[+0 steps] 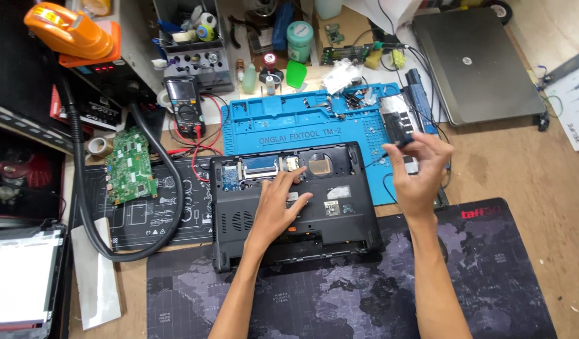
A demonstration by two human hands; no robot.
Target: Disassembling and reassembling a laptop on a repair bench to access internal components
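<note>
The right hand point(420, 172) has its fingers pinched shut on a small dark part point(404, 139), held up above the right edge of the blue repair mat point(283, 122). The left hand point(278, 202) lies flat, fingers spread and gripping nothing, on the open black laptop base point(340, 223) near the middle. Left of the base rest 1 green circuit board point(131, 166) and a black hose point(170, 169). A closed grey laptop point(475, 63) sits far right.
</note>
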